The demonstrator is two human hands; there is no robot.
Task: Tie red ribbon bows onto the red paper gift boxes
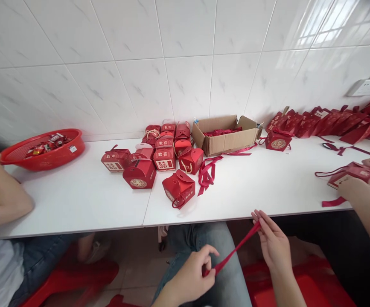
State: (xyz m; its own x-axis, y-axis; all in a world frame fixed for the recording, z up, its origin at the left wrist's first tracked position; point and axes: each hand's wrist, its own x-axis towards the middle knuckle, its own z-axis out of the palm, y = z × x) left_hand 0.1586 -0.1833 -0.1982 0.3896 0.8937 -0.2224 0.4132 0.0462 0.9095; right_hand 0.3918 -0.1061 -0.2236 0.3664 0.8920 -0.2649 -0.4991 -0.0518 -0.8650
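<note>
Taut ribbon off table edge

"How's our light?"
"Bright and soft; we see window-like glare at upper right on the wall, and dimness beneath the table."
"Do we see sharply?"
"Mostly; the edges stretch, and the left-hand red stool blurs."

One red box reads "歡喜" above "囍".
</note>
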